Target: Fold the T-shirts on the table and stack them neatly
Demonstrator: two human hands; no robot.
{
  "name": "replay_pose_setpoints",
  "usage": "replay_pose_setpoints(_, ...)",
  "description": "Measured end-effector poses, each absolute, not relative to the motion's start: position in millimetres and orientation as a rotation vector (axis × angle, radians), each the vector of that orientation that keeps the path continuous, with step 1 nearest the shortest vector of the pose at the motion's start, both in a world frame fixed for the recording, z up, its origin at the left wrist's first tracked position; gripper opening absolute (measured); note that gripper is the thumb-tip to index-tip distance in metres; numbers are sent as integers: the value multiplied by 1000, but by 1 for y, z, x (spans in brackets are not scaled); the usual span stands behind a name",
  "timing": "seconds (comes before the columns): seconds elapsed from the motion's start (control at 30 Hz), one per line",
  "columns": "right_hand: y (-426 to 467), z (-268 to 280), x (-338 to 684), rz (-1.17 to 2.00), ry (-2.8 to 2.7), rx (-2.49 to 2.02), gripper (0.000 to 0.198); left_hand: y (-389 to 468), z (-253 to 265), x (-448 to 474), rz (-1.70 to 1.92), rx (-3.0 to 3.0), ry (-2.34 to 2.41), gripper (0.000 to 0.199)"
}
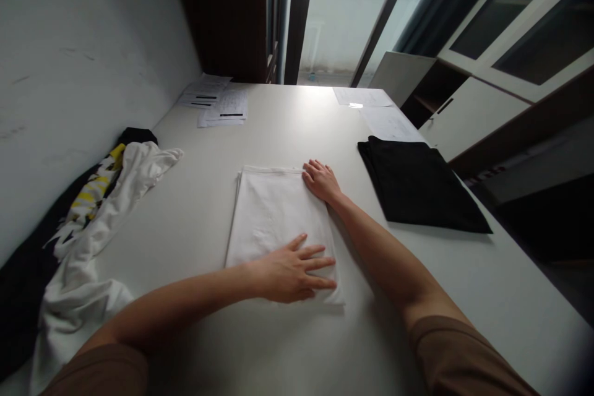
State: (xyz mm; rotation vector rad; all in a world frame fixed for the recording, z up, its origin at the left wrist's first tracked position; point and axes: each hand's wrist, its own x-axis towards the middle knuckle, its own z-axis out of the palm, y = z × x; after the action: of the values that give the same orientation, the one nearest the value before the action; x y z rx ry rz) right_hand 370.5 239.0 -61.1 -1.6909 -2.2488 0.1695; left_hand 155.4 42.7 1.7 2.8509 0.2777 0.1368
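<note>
A white cloth, folded into a flat rectangle, lies on the white table in front of me. My left hand rests palm down on its near part, fingers spread toward the right edge. At the far right corner of the cloth lies my right hand, flat with its fingers stretched out. Neither hand grips anything. Some of the cloth's near edge is hidden under my left hand and forearm.
A folded black cloth lies to the right on the table. Rumpled white fabric and a yellow-patterned piece lie along the left wall. Paper sheets sit at the far left, other sheets at the far right.
</note>
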Motion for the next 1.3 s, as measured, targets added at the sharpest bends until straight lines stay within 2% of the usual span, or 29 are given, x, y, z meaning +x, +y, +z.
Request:
replay_pose_setpoints(0.33,232,-57,362,29,-2193,-1683,44,37,-11,156,258,2843,177,47)
replay_pose_setpoints(0.5,203,-45,362,-119,-2269,-1490,42,26,-14,128,327,2836,609,52)
replay_pose_setpoints(0.63,149,-41,361,-64,-2478,-1259,42,18,-16,95,302,2799,1012,64)
replay_pose_setpoints(0.77,80,-39,358,131,-2588,-1121,49,15,-22,82,292,2783,1165,65)
replay_pose_setpoints(0.97,6,-28,372,340,-2763,-875,76,2,-28,70,262,2814,1170,69)
replay_pose_setpoints(1.17,-20,-21,396,415,-2795,-814,81,-28,-24,29,116,2820,1159,69)
replay_pose_setpoints(1.23,-28,-21,400,400,-2800,-789,86,-38,-22,15,104,2808,1153,72)
replay_pose_setpoints(1.3,-37,-23,403,344,-2787,-791,83,-46,-21,2,106,2790,1134,76)
